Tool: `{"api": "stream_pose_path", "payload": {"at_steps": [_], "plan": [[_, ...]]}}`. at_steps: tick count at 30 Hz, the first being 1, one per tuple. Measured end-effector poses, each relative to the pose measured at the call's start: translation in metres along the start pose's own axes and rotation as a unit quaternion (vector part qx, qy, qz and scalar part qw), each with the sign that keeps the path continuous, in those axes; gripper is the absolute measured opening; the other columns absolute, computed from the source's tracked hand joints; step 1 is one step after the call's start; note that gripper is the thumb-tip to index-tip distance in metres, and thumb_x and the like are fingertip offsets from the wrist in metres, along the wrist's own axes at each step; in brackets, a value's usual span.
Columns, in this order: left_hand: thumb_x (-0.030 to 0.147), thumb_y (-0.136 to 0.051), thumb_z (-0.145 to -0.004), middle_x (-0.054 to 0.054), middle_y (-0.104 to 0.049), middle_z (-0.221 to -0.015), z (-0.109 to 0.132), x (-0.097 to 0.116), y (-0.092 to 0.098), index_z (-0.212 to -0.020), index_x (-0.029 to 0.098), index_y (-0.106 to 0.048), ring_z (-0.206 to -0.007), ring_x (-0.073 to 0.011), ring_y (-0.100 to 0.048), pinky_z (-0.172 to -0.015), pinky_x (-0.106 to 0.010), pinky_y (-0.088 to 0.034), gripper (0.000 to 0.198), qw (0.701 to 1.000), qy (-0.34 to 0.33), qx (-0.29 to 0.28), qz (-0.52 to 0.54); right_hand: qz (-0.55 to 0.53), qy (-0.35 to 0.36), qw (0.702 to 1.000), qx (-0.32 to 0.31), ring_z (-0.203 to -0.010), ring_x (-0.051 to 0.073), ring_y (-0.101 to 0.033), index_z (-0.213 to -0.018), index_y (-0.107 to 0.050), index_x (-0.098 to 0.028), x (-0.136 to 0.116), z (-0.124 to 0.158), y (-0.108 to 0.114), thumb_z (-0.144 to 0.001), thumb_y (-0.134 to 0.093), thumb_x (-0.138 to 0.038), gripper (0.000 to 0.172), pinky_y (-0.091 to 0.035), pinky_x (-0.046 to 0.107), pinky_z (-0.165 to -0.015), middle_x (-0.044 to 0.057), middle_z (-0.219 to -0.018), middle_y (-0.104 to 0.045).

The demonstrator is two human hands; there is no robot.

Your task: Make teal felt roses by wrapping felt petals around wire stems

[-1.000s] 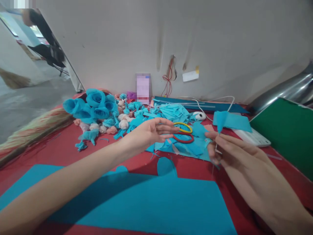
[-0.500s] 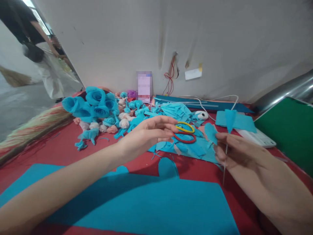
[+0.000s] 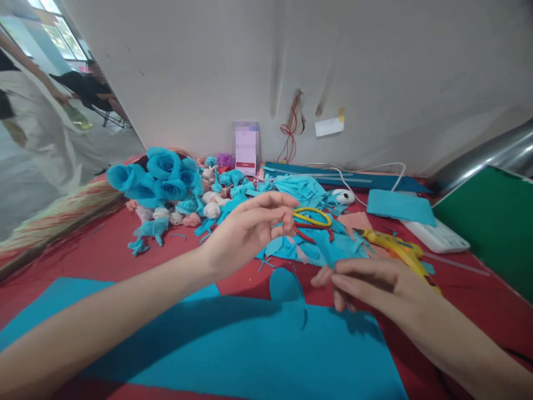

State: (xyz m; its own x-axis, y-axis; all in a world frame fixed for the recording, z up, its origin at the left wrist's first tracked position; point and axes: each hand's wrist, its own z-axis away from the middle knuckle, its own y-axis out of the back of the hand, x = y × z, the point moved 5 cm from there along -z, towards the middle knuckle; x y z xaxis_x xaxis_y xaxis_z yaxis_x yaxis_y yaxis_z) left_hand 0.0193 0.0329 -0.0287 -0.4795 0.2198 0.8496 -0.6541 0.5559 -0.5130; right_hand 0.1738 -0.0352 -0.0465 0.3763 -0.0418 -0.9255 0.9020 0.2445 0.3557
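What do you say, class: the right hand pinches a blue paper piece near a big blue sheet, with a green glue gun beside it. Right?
Not quite: the head view shows the glue gun is yellow, not green. The right hand does pinch a blue paper piece near the big blue sheet.

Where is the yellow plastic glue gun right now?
The yellow plastic glue gun lies right of centre in the head view, on the red table just beyond the right hand.

Blue paper roses lay heaped at the back of the red counter; a yellow glue gun rested near a green board and white mouse.
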Motion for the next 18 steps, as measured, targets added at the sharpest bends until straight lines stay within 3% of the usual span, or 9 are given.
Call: {"api": "stream_pose_path", "payload": {"at_steps": [3,6,9,13,18], "plan": [[0.008,-0.047,-0.077,-0.001,-0.051,-0.064,0.002,0.000,-0.005,-0.074,0.013,-0.060,-0.064,-0.0111,-0.055,-0.067,-0.024,-0.045,0.014,0.999,0.013,-0.012,0.036,-0.023,0.027,0.997,0.075,-0.065,0.017,-0.062,-0.065,-0.069,-0.023,-0.003,0.001,0.006,-0.078,-0.059,-0.041,0.024,-0.049,0.023,-0.059,0.002,-0.062,-0.066],[0.013,-0.048,-0.078,-0.004,-0.059,-0.077,0.006,-0.002,-0.012,-0.082,0.013,-0.061,-0.082,-0.0175,-0.061,-0.080,-0.030,-0.047,0.014,0.994,0.026,-0.050,0.098,-0.084,0.044,0.980,0.173,-0.078,0.018,-0.062,-0.064,-0.071,-0.026,-0.003,0.003,0.015,-0.069,-0.069,-0.038,0.013,-0.050,0.023,-0.070,0.002,-0.076,-0.068],[0.022,-0.046,-0.081,-0.006,-0.063,-0.100,0.010,-0.004,-0.019,-0.096,0.014,-0.060,-0.104,-0.0238,-0.058,-0.094,-0.035,-0.043,0.022,0.985,0.032,-0.098,0.138,-0.139,0.062,0.956,0.251,-0.074,0.014,-0.059,-0.068,-0.073,-0.032,-0.003,0.007,0.023,-0.060,-0.076,-0.037,0.010,-0.049,0.018,-0.065,-0.002,-0.076,-0.067],[0.034,-0.037,-0.088,-0.008,-0.055,-0.123,0.012,-0.005,-0.022,-0.111,0.014,-0.055,-0.121,-0.0273,-0.047,-0.100,-0.038,-0.039,0.035,0.981,0.039,-0.106,0.157,-0.194,0.082,0.934,0.290,-0.057,0.010,-0.051,-0.060,-0.070,-0.029,-0.007,0.014,0.028,-0.062,-0.075,-0.041,0.013,-0.047,0.016,-0.052,-0.002,-0.059,-0.059],[0.041,-0.029,-0.089,-0.008,-0.048,-0.133,0.014,-0.007,-0.025,-0.117,0.017,-0.051,-0.124,-0.0271,-0.043,-0.098,-0.040,-0.041,0.043,0.982,0.043,-0.106,0.149,-0.169,0.098,0.920,0.340,-0.059,0.012,-0.054,-0.067,-0.070,-0.036,-0.007,0.029,0.027,-0.067,-0.073,-0.042,0.007,-0.051,0.023,-0.065,-0.004,-0.064,-0.063]]}}
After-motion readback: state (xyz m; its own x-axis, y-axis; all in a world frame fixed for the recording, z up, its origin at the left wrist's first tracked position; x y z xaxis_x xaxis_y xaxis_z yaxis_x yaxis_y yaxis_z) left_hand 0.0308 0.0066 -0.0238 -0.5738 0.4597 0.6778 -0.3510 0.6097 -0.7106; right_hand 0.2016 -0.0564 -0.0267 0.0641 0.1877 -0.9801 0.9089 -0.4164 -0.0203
